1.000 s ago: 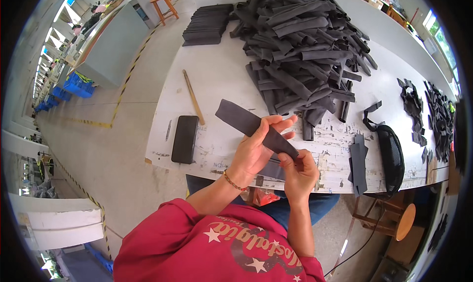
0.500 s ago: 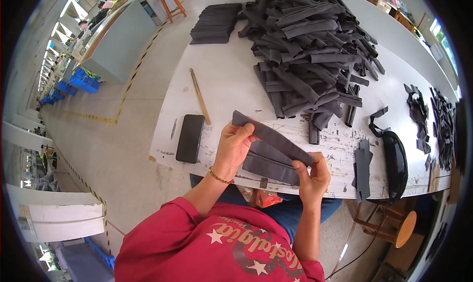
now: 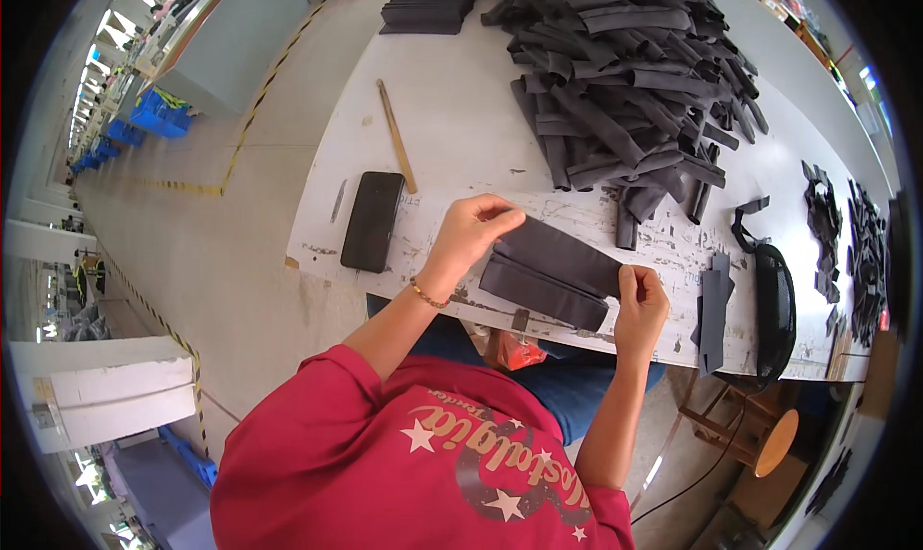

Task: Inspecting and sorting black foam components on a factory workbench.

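Between my two hands a dark grey fabric strip [image 3: 569, 250] is stretched just above the near edge of the table. My left hand [image 3: 473, 231] pinches its upper left corner between thumb and fingers. At the other end my right hand [image 3: 642, 312] grips the strip, thumb on top and fingers curled behind. Under and just in front of it, more dark strips [image 3: 540, 292] lie flat on the white table [image 3: 452, 117], partly covered by the held one. Whether the held strip touches them I cannot tell.
A big loose heap of dark strips [image 3: 625, 88] spreads beyond my hands, with a neat stack [image 3: 428, 4] at far left. A wooden stick [image 3: 396, 137] and a black phone-like slab [image 3: 373, 221] lie left. Rightward are flat dark pieces [image 3: 711, 314], a black mesh object [image 3: 773, 314] and a stool [image 3: 775, 444].
The held strip, turned edge-up before, now hangs flatter and looks wider over the strips on the table. My hands have spread slightly apart. The whole view has shifted a little.
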Demonstrator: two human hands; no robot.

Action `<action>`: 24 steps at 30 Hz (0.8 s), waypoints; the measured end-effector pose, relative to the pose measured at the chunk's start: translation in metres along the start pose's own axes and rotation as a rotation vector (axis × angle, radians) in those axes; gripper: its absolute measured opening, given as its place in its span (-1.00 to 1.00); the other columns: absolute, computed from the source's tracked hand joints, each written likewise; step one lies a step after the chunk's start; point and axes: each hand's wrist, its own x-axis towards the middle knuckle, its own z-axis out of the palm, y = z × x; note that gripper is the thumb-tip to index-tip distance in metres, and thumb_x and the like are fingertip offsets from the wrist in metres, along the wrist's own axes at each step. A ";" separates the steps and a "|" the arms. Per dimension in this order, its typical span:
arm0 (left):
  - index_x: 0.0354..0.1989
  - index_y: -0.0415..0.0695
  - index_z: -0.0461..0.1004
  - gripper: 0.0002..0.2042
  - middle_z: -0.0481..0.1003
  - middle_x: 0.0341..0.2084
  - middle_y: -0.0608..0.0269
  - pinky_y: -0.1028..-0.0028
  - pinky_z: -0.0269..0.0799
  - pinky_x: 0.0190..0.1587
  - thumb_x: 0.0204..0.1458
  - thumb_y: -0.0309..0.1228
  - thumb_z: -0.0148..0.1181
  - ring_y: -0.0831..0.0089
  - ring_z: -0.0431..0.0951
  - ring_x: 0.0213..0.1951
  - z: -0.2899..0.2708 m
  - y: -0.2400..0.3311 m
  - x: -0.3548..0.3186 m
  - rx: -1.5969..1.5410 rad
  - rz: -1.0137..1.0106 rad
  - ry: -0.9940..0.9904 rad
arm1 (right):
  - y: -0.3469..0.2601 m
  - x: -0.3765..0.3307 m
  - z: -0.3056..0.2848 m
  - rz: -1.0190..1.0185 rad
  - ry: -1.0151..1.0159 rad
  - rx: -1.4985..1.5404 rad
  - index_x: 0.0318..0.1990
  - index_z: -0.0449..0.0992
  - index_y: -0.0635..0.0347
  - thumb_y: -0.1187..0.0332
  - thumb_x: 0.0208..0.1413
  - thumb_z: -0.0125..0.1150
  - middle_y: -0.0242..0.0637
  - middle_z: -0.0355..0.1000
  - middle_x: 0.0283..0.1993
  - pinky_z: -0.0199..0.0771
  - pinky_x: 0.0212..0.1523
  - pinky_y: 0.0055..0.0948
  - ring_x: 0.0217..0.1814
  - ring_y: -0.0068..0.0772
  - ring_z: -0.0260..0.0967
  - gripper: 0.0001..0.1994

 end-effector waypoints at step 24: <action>-0.51 -0.21 0.53 -0.65 0.50 -0.74 0.23 0.43 0.43 -0.52 -0.03 -0.12 0.32 0.46 0.52 -0.66 0.032 -0.030 0.127 0.362 0.021 0.173 | 0.071 0.026 -0.109 -0.076 0.417 -0.789 -0.19 0.49 0.28 0.44 0.09 0.22 -0.11 0.40 -0.20 0.39 -0.15 -0.25 -0.13 -0.11 0.38 -0.84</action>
